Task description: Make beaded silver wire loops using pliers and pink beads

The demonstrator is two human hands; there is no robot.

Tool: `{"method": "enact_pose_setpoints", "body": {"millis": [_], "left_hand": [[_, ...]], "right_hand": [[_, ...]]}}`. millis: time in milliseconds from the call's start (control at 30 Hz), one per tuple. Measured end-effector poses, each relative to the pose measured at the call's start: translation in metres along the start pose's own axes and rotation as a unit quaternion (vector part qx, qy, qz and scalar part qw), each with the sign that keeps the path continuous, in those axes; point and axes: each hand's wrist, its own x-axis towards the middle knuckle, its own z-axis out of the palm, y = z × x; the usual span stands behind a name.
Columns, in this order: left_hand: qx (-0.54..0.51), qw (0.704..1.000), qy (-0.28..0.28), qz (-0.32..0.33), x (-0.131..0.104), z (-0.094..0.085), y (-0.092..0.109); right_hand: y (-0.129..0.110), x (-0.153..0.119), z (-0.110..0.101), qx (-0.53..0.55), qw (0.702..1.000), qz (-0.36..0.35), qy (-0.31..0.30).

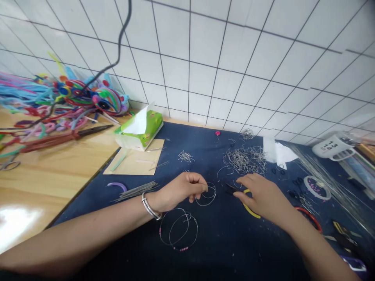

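Nearest the camera, thin wire rings (184,248) strung with pink beads are laid overlapping on the dark blue surface (216,242). By the left hand (185,188), thumb and fingers pinched together, a wire loop (215,193) is held at its left edge. The loop is extended rightward from the fingertips: fine, silvery, roughly round. Yellow-handled pliers (251,211) are gripped in the right hand (261,198), dark jaws pointed toward the loop.

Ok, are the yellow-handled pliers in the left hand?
No, the right hand has the yellow-handled pliers, while the left hand pinches thin wire.
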Motion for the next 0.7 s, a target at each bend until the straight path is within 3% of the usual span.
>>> {"method": "enact_pose_setpoints", "body": {"millis": [100,200,433,600,700], "left_hand": [[-0.021,0.999,0.021,0.015,0.001,-0.002,0.001],[-0.042,0.999,0.027,0.023,0.001,-0.002,0.001],[-0.072,0.997,0.023,0.034,0.0,0.004,-0.002],[-0.086,0.996,0.014,0.033,-0.002,0.007,-0.002],[-0.095,0.995,0.001,0.035,-0.005,0.009,0.002]], "right_hand": [[0.007,-0.017,0.007,-0.049,0.997,0.012,-0.052],[0.013,-0.034,0.023,-0.086,0.994,0.021,-0.065],[0.018,-0.05,0.048,-0.097,0.995,-0.019,0.012],[0.011,-0.053,0.06,-0.114,0.991,0.012,0.072],[0.007,-0.055,0.056,-0.05,0.995,0.027,0.083]]}}
